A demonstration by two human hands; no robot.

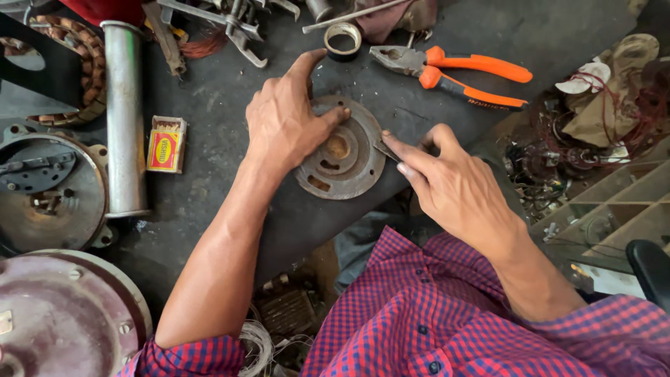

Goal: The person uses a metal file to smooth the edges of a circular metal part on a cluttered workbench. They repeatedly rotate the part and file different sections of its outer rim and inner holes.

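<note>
Dark workbench (209,105), front edge w/ notch. Steel tube (124,119) upright-lying nr left edge. Rusty round motor end plate (345,164) flat at front-edge centre. Left hand (286,119) spread, pressing plate's left half. Right hand (447,181) pinching small metal blade (386,149) against plate's right rim. Orange-handled pliers (453,73) nr back, apart. Matchbox (166,144) beside tube.

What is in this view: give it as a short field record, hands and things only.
Left hand: left hand presses on the round rusty metal disc
Right hand: right hand pinches a small thin metal piece at the disc's edge
Surface: dark worn workbench
Nearby: orange-handled pliers, yellow and red matchbox, upright steel tube, metal ring
</note>
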